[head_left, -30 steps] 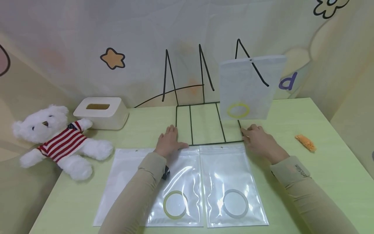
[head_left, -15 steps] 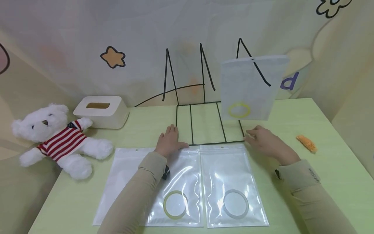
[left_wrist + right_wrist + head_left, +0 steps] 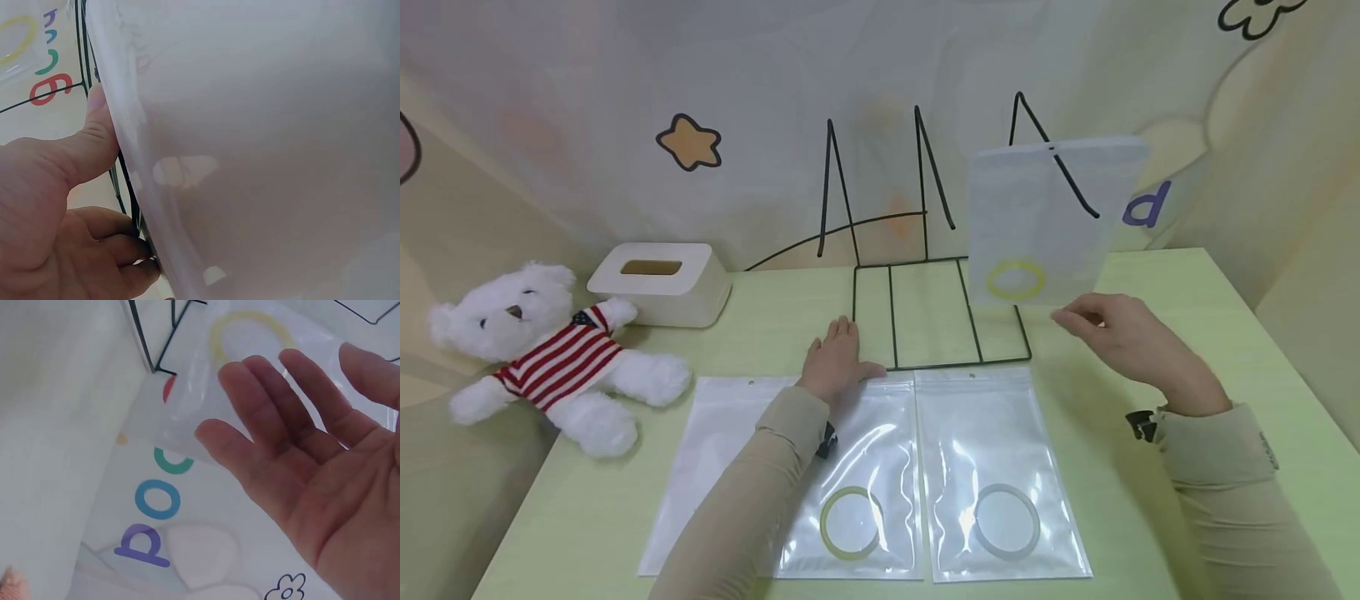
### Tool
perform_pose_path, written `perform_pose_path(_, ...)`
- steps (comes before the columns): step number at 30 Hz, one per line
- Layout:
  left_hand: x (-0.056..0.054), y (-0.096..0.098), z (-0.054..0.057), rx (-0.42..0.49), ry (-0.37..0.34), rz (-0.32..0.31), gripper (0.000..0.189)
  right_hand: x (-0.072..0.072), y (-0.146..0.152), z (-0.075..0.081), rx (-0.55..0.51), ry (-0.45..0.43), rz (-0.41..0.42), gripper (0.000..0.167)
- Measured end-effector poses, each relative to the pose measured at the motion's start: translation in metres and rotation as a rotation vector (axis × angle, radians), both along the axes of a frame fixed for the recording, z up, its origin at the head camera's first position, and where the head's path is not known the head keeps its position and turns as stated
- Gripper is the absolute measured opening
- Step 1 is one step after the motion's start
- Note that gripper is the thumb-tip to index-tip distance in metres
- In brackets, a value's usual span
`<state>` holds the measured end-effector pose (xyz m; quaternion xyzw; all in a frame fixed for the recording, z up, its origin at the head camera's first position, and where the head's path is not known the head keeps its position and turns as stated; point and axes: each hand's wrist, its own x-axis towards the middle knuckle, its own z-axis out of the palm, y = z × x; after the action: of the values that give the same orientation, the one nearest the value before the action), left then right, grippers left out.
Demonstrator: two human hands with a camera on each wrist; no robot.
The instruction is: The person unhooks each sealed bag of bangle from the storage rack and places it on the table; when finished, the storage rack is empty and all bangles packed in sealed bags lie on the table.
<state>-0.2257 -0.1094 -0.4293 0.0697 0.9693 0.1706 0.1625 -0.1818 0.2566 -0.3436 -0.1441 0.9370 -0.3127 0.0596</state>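
Observation:
My left hand (image 3: 835, 362) rests at the front left corner of the black wire rack (image 3: 955, 366), fingers straight and thumb out along the front wire. My right hand (image 3: 1131, 337) is raised to the right of the rack, just below a clear-and-white zip bag (image 3: 1045, 208) hanging from the rack's right hook. The right wrist view shows its fingers (image 3: 262, 406) relaxed, holding nothing. A yellow ring (image 3: 1017, 280) shows in the hanging bag. In front of the rack lie a zip bag (image 3: 891, 442) with a yellow ring (image 3: 827, 542) and a zip bag (image 3: 977, 433) with a pale ring (image 3: 1033, 533).
White bag material (image 3: 707, 442) lies left of my left forearm, which hides its right side. A white teddy bear (image 3: 655, 383) in a striped shirt and a white tissue box (image 3: 688, 300) stand at the left. Behind the rack hangs a printed curtain (image 3: 760, 67).
My right hand has let go of the rack's front right corner and risen to the right, toward the hanging bag's lower edge. My left hand stays in place.

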Motion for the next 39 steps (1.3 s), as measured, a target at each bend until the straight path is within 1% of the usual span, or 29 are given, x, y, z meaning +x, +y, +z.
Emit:
perform_pose_path(4, -0.001, 0.000, 0.001, 0.003, 0.000, 0.001, 0.099, -0.001, 0.005, 0.010, -0.023, 0.083, -0.082, 0.045)
perform_pose_path(7, -0.001, 0.001, 0.001, 0.000, 0.001, 0.002, 0.099, -0.002, 0.005, 0.012, -0.068, 0.161, -0.154, 0.045)
perform_pose_path(12, 0.000, 0.000, 0.000, -0.012, -0.005, 0.004, 0.099, -0.006, 0.002, 0.011, -0.209, 0.310, -0.266, 0.039)
perform_pose_path(15, -0.001, 0.000, 0.000, -0.015, -0.008, 0.008, 0.099, -0.010, -0.001, 0.012, -0.295, 0.420, -0.355, 0.034)
perform_pose_path(19, -0.001, 0.000, -0.001, -0.025, -0.002, 0.005, 0.099, -0.015, -0.003, 0.016, -0.380, 0.580, -0.474, 0.030)
perform_pose_path(22, -0.001, 0.001, -0.001, -0.036, 0.003, 0.004, 0.099, -0.019, -0.004, 0.019, -0.431, 0.665, -0.526, 0.029)
perform_pose_path(24, -0.001, 0.001, -0.001, -0.039, 0.004, 0.005, 0.098, -0.022, -0.006, 0.022, -0.453, 0.701, -0.547, 0.029)
perform_pose_path(28, 0.000, 0.001, 0.001, -0.036, -0.001, 0.010, 0.098, -0.027, -0.008, 0.030, -0.486, 0.727, -0.576, 0.027)
perform_pose_path(35, 0.000, 0.001, 0.001, -0.031, -0.002, 0.012, 0.098, -0.035, -0.009, 0.044, -0.514, 0.719, -0.626, 0.025)
perform_pose_path(39, 0.000, 0.001, 0.000, -0.037, 0.004, 0.007, 0.099, -0.038, -0.009, 0.049, -0.520, 0.719, -0.633, 0.025)
